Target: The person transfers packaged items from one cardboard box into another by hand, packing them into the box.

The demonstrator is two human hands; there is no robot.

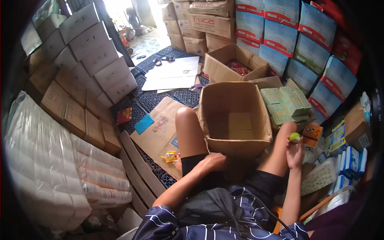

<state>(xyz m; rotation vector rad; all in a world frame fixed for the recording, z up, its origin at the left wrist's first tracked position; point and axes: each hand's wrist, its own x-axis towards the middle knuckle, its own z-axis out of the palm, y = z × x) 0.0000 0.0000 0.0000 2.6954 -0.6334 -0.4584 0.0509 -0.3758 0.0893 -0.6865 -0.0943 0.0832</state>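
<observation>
An open cardboard box stands between my knees, its inside showing bare cardboard walls and floor. My right hand is raised by my right knee, its fingers closed around a small, round, bright green thing whose kind I cannot make out. Low at the near left corner of the box is my left hand, back upward, over my lap; its fingers are hidden in shadow. Pale green small boxes are stacked just beyond my right knee. An orange packet lies right of my right hand.
Flattened cardboard covers the floor at left, with a yellow packet on it. Another open carton stands behind the box. White cartons and plastic-wrapped rolls line the left; blue-and-red cartons rise at right.
</observation>
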